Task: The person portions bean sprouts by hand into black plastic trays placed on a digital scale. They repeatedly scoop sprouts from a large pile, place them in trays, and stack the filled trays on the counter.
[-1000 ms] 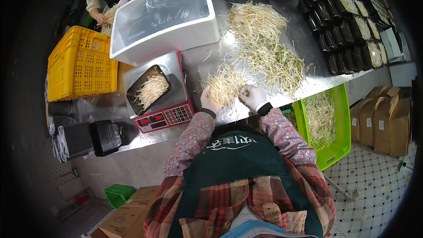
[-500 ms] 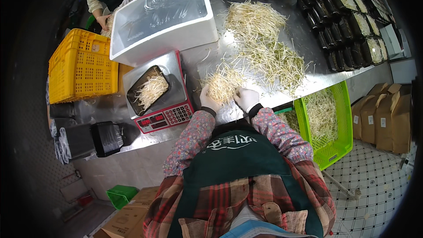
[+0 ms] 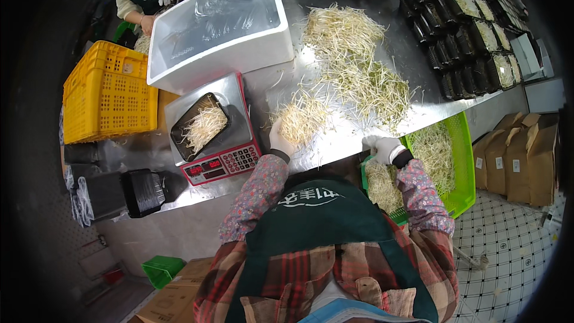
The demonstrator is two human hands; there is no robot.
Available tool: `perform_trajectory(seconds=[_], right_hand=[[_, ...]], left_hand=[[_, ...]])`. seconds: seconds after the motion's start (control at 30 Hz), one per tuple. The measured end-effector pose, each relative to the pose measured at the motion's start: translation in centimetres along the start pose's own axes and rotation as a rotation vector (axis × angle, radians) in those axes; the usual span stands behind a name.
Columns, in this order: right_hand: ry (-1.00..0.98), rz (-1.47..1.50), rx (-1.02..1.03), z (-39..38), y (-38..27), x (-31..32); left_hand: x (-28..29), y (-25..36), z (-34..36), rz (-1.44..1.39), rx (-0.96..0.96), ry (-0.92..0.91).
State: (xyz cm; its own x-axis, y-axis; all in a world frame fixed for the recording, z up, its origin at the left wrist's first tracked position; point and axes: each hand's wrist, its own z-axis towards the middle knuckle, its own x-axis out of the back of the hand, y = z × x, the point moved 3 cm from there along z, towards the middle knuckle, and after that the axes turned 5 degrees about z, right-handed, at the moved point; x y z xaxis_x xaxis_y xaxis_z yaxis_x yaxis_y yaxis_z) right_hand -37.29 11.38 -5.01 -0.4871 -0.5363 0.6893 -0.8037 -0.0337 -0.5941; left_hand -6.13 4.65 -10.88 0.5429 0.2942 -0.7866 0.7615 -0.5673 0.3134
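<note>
Touching sprouts (image 3: pixel 306 118), left hand (image 3: pixel 280 140) partly hidden, right hand (image 3: pixel 385 149) apart, both grips unclear

- Left forearm (image 3: pixel 254 197): floral-sleeved, reaching forward and slanting inward.
- Left wrist (image 3: pixel 278 156): dark-cuffed, roughly in line with the forearm.
- Left hand (image 3: pixel 281 139): white-gloved, cupped, loosely curved.
- Right forearm (image 3: pixel 422 194): elbow out to the side, also slanting inward.
- Right wrist (image 3: pixel 403 158): dark-cuffed.
- Right hand (image 3: pixel 385 148): white-gloved, well apart from the left, fingers pointing leftward; grip unclear.
</note>
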Motion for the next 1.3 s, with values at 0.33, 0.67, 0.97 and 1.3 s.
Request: perform_trajectory(seconds=[0.33,0.67,0.97,1.3], right_hand=[[0.513,0.323,-0.074,15.4,-7.1,-5.4],[0.219,2.084,0.038,11.5,-8.2,-2.8],[0.196,2.287,0.146,9.9,-6.3,-3.0],[0.161,0.705,-0.028,14.0,-7.2,-2.4]], left_hand=[[1.5,-1.1,2.7,0.260,-0.145,0.050],[-13.4,-2.4,-2.6,0.525,-0.096,-0.133],[-6.7,4.7,-8.0,0.498,-0.225,-0.068],[-4.5,7.6,-14.3,0.784,-0.367,-0.009]])
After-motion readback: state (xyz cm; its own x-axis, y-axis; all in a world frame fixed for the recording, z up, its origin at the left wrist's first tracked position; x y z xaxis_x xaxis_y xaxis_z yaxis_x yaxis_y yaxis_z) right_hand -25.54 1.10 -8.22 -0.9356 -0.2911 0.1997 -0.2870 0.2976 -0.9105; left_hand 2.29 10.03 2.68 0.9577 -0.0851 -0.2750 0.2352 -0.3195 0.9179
